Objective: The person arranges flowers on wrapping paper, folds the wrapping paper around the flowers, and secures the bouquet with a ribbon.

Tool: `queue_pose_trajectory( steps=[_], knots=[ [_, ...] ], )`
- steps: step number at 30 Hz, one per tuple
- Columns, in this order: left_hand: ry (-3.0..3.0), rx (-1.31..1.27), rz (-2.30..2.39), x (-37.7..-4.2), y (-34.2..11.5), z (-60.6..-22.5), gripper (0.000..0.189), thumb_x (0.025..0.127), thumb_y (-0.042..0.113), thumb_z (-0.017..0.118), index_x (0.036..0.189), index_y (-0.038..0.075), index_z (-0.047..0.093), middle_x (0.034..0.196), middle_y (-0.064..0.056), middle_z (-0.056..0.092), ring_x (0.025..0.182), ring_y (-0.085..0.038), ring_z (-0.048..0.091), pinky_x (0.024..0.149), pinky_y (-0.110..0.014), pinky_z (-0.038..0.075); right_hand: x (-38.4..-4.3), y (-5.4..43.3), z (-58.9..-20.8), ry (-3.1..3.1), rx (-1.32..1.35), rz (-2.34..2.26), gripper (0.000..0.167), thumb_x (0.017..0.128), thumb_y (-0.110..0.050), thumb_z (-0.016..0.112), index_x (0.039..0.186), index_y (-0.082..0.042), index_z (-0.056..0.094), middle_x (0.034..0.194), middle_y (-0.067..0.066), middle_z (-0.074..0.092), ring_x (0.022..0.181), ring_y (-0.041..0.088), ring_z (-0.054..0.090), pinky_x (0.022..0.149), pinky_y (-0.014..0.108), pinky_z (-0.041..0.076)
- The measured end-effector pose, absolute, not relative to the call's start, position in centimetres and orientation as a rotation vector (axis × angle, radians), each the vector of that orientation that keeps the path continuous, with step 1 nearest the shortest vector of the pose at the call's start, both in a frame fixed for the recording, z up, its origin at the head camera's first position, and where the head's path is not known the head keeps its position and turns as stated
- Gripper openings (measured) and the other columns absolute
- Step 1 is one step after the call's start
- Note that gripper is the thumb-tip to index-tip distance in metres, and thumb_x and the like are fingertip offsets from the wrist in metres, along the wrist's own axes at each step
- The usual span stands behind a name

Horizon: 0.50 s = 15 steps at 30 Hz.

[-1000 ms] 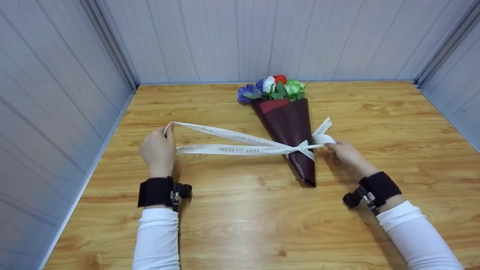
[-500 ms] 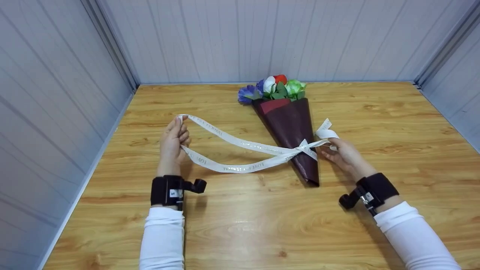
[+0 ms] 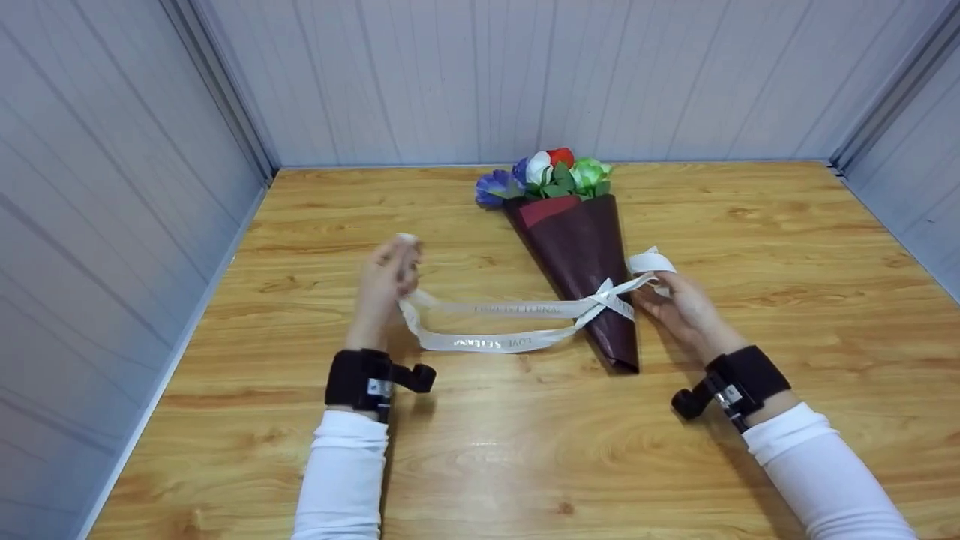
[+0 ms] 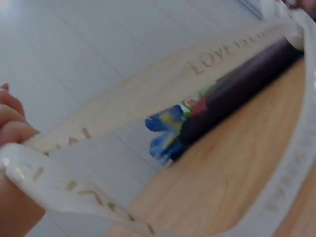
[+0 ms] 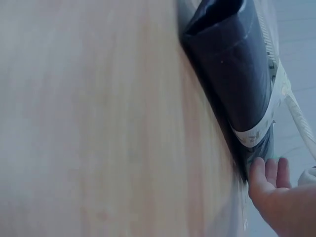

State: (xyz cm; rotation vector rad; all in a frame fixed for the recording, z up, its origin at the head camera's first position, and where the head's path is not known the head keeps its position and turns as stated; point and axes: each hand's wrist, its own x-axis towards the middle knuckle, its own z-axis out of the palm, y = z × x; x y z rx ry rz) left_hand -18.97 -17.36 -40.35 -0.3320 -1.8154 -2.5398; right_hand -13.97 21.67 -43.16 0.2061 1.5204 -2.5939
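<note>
A bouquet (image 3: 574, 240) of blue, white, red and green flowers lies on the table in dark maroon wrapping paper. White ribbon (image 3: 487, 343) with gold lettering goes round its narrow lower part and crosses in a knot at the front. Left of the bouquet, my left hand (image 3: 381, 289) holds the long ribbon, which sags in two strands towards the knot. On the other side, my right hand (image 3: 688, 309) pinches the short ribbon end, a loop of it standing above the fingers. The right wrist view shows several fingertips (image 5: 256, 168) close beside the wrapping paper (image 5: 227, 74).
The wood-grain table (image 3: 487, 465) extends in front of the bouquet. Pale panel walls (image 3: 420, 82) rise behind it and on both sides. A black strap with a small camera (image 3: 424, 377) sits on each wrist.
My left hand has moved right, towards the bouquet, and its palm side has turned inward. The taut ribbon has gone slack and droops. My right hand has shifted only slightly.
</note>
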Motion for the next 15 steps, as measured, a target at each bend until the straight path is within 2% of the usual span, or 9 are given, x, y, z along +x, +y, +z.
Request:
queue_pose_trajectory(
  steps=[2,5,7,8,9,11,15],
  knots=[
    [-2.441,-0.395,-1.953,-18.9,-16.7,-40.9,0.024,0.099,0.020,0.050,0.098,0.005,0.068,0.092,-0.007,0.068,0.063,-0.009,0.055,0.061,-0.021,0.045,-14.0,21.5,-43.1,1.505,0.203,-2.613,0.031,0.102,-0.011,0.037,0.090,-0.012,0.066,0.092,0.004,0.062,0.089,0.016,0.062,0.091,0.026,0.048],
    [-2.924,-0.588,-1.070,-18.7,-16.4,-41.6,0.030,0.092,0.031,0.061,0.105,0.005,0.070,0.102,-0.010,0.071,0.082,-0.019,0.062,0.078,-0.036,0.050,-14.0,21.2,-43.1,1.556,0.200,-2.601,0.032,0.102,-0.011,0.036,0.090,-0.013,0.066,0.090,0.003,0.061,0.087,0.014,0.062,0.091,0.026,0.049],
    [-3.009,-0.693,-0.757,-18.5,-16.4,-41.6,0.035,0.085,0.037,0.069,0.102,0.006,0.072,0.096,-0.009,0.072,0.077,-0.020,0.064,0.077,-0.037,0.051,-13.8,21.1,-43.2,1.610,0.231,-2.574,0.032,0.102,-0.011,0.035,0.088,-0.014,0.064,0.087,0.001,0.060,0.085,0.012,0.063,0.088,0.025,0.050],
    [-3.027,-0.724,-0.662,-18.4,-16.5,-41.6,0.036,0.082,0.039,0.072,0.095,0.006,0.072,0.088,-0.008,0.071,0.070,-0.019,0.061,0.071,-0.036,0.050,-13.7,21.1,-43.2,1.623,0.251,-2.563,0.032,0.102,-0.011,0.035,0.088,-0.014,0.063,0.086,0.000,0.061,0.084,0.012,0.064,0.087,0.024,0.050],
    [-3.032,-0.726,-0.613,-18.3,-16.6,-41.5,0.036,0.078,0.039,0.075,0.092,0.006,0.073,0.087,-0.007,0.072,0.069,-0.018,0.061,0.070,-0.036,0.050,-13.5,21.1,-43.2,1.629,0.274,-2.557,0.031,0.102,-0.010,0.035,0.088,-0.014,0.062,0.085,0.000,0.061,0.083,0.011,0.064,0.085,0.024,0.051],
    [-3.028,-0.703,-0.565,-18.1,-16.9,-41.3,0.031,0.077,0.035,0.077,0.086,0.006,0.073,0.083,-0.006,0.071,0.067,-0.019,0.060,0.068,-0.037,0.049,-13.4,21.1,-43.2,1.618,0.327,-2.560,0.032,0.101,-0.010,0.035,0.086,-0.014,0.062,0.082,-0.001,0.064,0.080,0.012,0.067,0.081,0.024,0.052],
    [-2.998,-0.490,-0.637,-18.2,-17.9,-40.9,0.007,0.077,0.010,0.071,0.082,0.005,0.071,0.087,-0.009,0.071,0.077,-0.026,0.063,0.071,-0.041,0.049,-13.2,21.2,-43.0,1.575,0.380,-2.584,0.031,0.101,-0.010,0.035,0.088,-0.012,0.063,0.081,0.002,0.069,0.079,0.012,0.068,0.079,0.025,0.053]
  ],
)
